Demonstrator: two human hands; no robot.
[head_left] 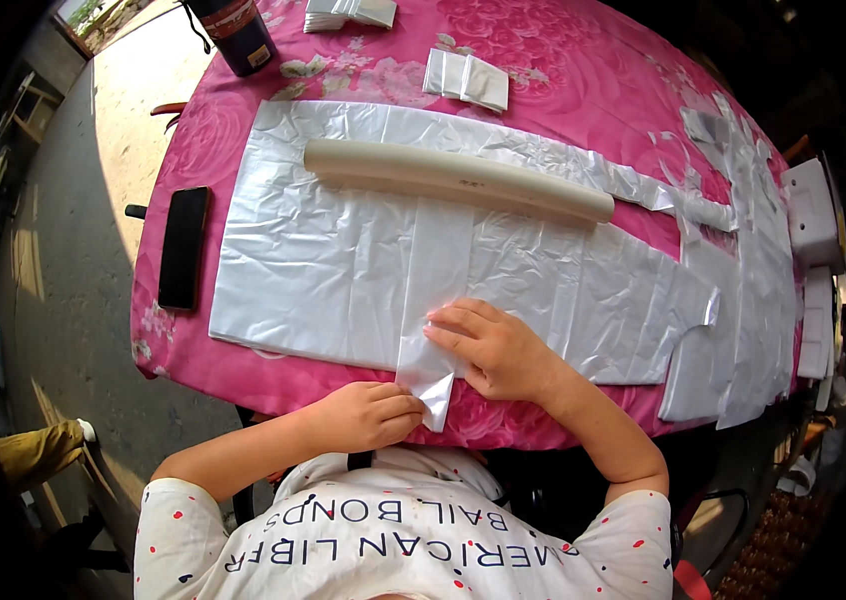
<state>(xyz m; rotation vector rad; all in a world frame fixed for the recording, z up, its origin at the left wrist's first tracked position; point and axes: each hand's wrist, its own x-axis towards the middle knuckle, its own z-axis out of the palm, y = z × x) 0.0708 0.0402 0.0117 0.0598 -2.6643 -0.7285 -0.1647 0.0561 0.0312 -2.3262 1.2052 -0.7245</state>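
A narrow folded white plastic bag lies lengthwise toward me, over a wide stack of flat white plastic bags. Its near end hangs past the stack's front edge, with one corner turned up. My left hand is closed, pinching the left side of that near end. Just above and to the right, my right hand has its bent fingers closed on the bag's right side. Across the stack and the far end of the narrow bag rests a long beige tube.
A pink flowered tablecloth covers the table. To the left lies a black phone. Folded white packets and a dark cup stand at the far side. Loose plastic bags drape over the right edge, near white boxes.
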